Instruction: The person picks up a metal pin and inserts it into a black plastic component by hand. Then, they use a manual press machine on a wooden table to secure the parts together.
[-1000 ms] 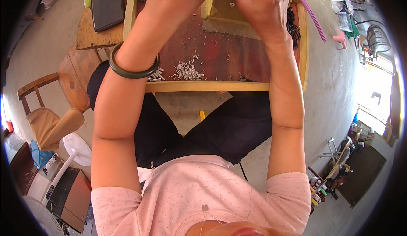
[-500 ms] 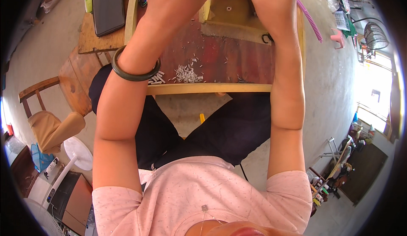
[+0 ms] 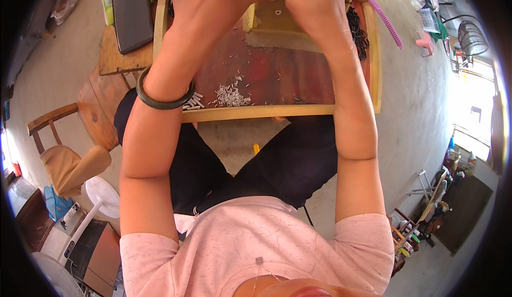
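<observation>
Since half a second ago the right hand (image 3: 314, 9) has moved in toward the left hand (image 3: 210, 3), and black cords (image 3: 357, 33) that its wrist covered now show beside it. The left thumb points right, apart from the right hand, its tip just over the edge of a yellow block (image 3: 288, 24). The right thumb and forefinger reach across the block's top. The other left fingers and some of the right fingertips are hidden or cut off, so I cannot tell whether either hand is clamped on anything. The block lies between the hands at the far side of the red worktop (image 3: 261, 73), with a screw (image 3: 278, 12) in its face.

Nearer the body, a heap of short silver pins (image 3: 232, 96) lies by the wooden rim (image 3: 261, 112), with longer rods (image 3: 193, 101) to its left and thin dark pins (image 3: 303, 100) to its right. A dark bangle (image 3: 165, 104) circles the left wrist. Beyond the worktop's right side runs a purple strip (image 3: 381, 14); to its left, a phone (image 3: 132, 17) rests on a wooden board (image 3: 125, 57).
</observation>
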A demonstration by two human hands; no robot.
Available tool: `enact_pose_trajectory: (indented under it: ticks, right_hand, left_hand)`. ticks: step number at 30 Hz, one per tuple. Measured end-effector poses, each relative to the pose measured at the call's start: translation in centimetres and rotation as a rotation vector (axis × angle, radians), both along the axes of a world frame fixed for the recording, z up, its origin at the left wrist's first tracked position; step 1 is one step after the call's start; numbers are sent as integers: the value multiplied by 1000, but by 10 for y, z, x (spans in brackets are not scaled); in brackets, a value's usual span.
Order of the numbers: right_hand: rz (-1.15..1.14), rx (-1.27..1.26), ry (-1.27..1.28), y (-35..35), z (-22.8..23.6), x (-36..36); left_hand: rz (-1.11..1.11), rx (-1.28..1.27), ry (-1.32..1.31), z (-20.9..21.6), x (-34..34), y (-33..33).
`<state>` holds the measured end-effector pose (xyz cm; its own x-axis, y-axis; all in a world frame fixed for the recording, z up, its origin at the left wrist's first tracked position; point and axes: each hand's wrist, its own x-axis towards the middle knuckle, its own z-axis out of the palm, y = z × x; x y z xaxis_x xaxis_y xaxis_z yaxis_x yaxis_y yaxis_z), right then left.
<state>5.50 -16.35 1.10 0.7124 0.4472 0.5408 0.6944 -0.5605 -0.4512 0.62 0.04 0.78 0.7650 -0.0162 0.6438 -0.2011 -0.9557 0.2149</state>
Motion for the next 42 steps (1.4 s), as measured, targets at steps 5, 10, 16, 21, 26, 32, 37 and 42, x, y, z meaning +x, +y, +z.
enact_pose_trajectory:
  ticks: [5, 10, 16, 21, 26, 32, 37, 42]
  right_hand:
    - [36, 58, -2, -4, -1, 3]
    - [-36, 162, -312, -11, 14, 0]
    - [-47, -47, -9, -12, 16, -12]
    - [-85, -19, 195, -26, 29, -21]
    - [106, 264, 613, -27, 31, -21]
    - [155, 118, 412, -7, 12, -46]
    - [436, -247, 103, 26, -38, -90]
    - [383, -351, -63, 50, -53, -107]
  left_hand:
    - [73, 63, 169, 5, -5, -4]
    - [38, 112, -149, 0, -10, -12]
    - [18, -55, -24, -5, -12, -12]
    - [7, -68, -15, -7, -13, -4]
    - [-294, -620, 200, 20, -23, -5]
    - [68, -306, 117, -11, -10, 59]
    - [133, -433, 158, 8, -23, 46]
    - [28, -439, -13, -3, -30, 49]
